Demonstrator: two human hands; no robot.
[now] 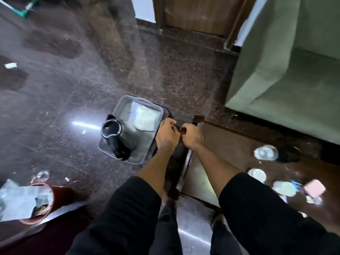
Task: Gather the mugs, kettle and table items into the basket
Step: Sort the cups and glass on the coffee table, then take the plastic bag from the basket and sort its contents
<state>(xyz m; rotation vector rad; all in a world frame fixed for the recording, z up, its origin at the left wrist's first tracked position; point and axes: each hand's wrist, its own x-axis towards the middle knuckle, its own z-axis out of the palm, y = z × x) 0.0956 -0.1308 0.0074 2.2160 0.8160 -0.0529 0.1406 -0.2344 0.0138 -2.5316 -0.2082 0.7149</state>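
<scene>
A grey plastic basket (119,106) is low over the dark stone floor, just left of the table corner. Inside it, a steel kettle (117,134) with a black handle leans at the left side, and white papers or packets (144,115) lie at the far end. My left hand (167,135) and my right hand (191,135) are side by side at the basket's right edge, both closed around a dark handle (178,129). Motion blur hides whether the basket rests on the floor or hangs from my hands.
The brown table (220,173) at the right carries a clear plastic bottle (265,152), white round items (284,188), a pink object (315,187) and small scraps. A red bin (60,195) full of rubbish stands at the lower left. A green sofa (285,80) fills the upper right, with a wooden door (195,13) beyond.
</scene>
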